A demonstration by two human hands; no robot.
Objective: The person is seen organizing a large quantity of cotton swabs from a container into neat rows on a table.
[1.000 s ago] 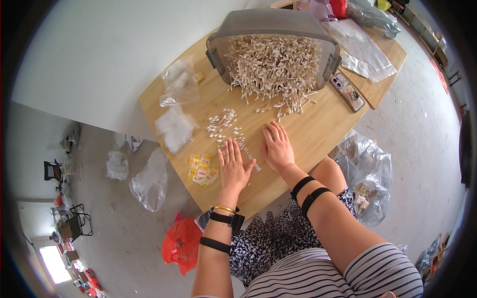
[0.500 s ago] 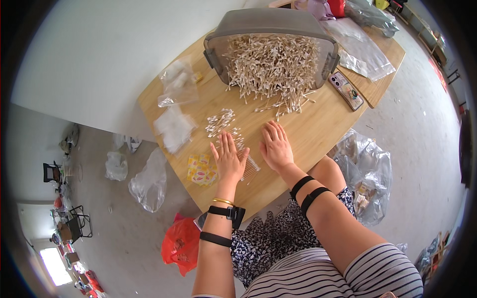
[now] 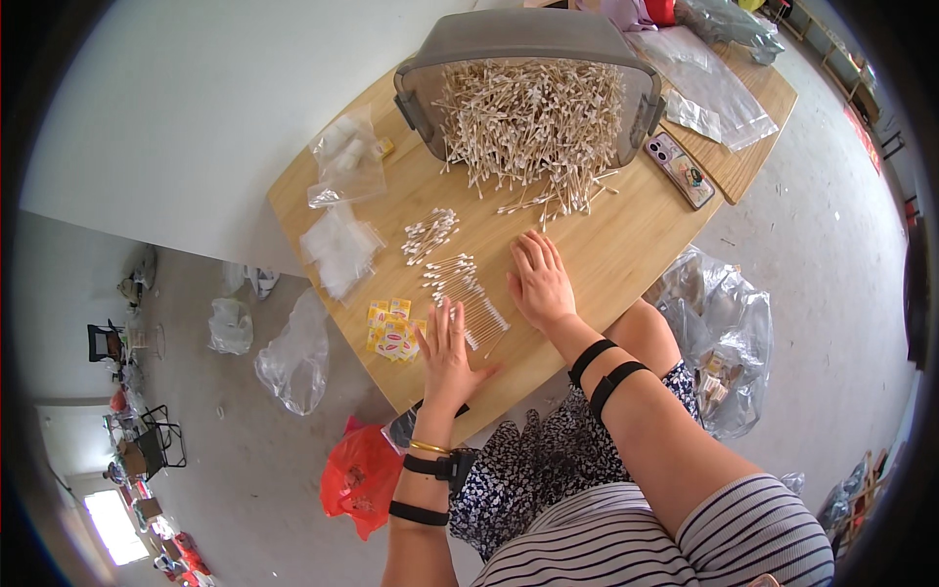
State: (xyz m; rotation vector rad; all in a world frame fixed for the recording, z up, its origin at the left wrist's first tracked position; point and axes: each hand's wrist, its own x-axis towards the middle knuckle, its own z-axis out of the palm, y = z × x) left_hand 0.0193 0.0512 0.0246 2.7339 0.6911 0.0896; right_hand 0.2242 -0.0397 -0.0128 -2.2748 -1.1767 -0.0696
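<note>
My left hand (image 3: 450, 357) is open with its fingers stretched, its fingertips at the lower left end of a row of cotton swabs (image 3: 481, 311) laid side by side on the table. My right hand (image 3: 541, 282) lies palm down on the wood to the right of that row, fingers extended and holding nothing. Just beyond the row is a smaller loose group of cotton swabs (image 3: 430, 236). Small yellow and white printed cards (image 3: 394, 333) are spread left of my left hand. A grey translucent bin (image 3: 528, 39) lies on its side at the back, cotton swabs (image 3: 533, 122) heaped at its mouth.
Clear plastic bags (image 3: 339, 249) lie along the table's left side. A phone (image 3: 680, 169) rests near the right edge, beside flat plastic sheets (image 3: 719, 93). On the floor are a red bag (image 3: 360, 479) at the left and a big clear bag (image 3: 719, 342) at the right.
My left hand has drawn back toward me, off the middle of the swab row, which now shows more fully. My right hand has hardly moved.
</note>
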